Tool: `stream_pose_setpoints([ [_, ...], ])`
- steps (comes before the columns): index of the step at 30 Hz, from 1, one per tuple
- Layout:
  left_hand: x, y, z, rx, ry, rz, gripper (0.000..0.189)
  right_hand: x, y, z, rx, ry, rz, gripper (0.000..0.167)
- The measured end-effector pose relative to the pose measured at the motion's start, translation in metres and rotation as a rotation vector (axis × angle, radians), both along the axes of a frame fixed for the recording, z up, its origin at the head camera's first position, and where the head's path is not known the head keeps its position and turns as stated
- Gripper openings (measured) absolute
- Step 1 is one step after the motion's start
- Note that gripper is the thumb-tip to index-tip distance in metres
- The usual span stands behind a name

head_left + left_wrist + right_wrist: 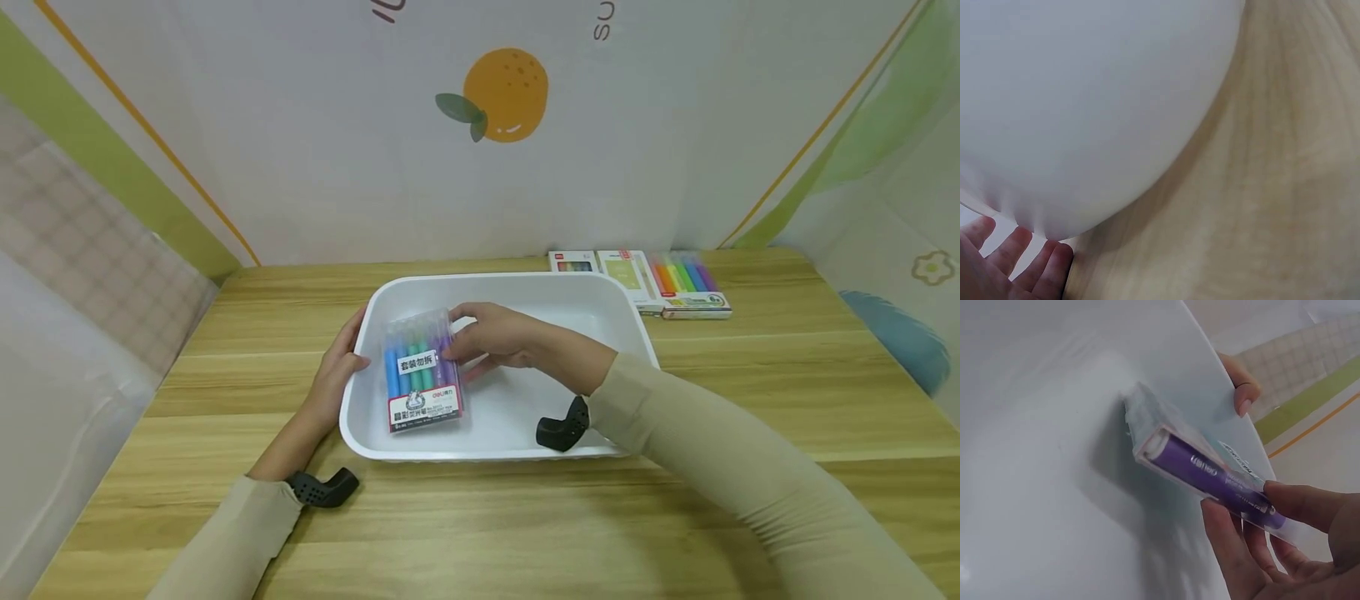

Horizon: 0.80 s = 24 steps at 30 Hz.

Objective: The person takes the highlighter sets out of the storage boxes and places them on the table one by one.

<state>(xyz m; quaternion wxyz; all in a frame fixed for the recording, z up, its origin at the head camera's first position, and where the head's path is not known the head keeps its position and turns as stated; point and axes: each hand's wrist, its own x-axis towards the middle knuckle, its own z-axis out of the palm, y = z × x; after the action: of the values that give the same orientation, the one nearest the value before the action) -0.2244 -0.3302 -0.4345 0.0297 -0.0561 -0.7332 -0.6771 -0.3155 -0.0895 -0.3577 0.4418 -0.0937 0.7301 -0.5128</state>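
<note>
A clear pack of highlighters [423, 371], with blue, green and purple pens inside, is in the left part of a white plastic basin [555, 452]. My right hand [498, 336] pinches the pack by its purple side, thumb on the front face and fingers behind. In the right wrist view the pack [1210, 481] stands tilted close to the basin's inner wall. At the basin's left side my left hand [330, 383] grips the rim, its thumb over the edge. Its fingers [1007, 253] lie along the outer wall in the left wrist view.
Behind the basin's right corner lie a small white box [573, 261], a box with a yellow-green panel [624, 273] and a pack of rainbow-coloured pens [690, 287]. The wooden tabletop [480, 533] ends at a printed cloth [337, 167] at the back.
</note>
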Motion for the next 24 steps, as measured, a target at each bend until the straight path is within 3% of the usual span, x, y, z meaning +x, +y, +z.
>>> stream_pose_setpoints([
  [11, 0.000, -0.001, -0.001, 0.002, 0.018, -0.003, 0.078, -0.004, 0.014, 0.018, -0.069, 0.062, 0.031, 0.061],
  [24, 0.000, 0.000, 0.000, -0.018, -0.005, 0.020, 0.078, -0.010, 0.046, 0.029, -0.176, 0.077, -0.018, 0.066],
])
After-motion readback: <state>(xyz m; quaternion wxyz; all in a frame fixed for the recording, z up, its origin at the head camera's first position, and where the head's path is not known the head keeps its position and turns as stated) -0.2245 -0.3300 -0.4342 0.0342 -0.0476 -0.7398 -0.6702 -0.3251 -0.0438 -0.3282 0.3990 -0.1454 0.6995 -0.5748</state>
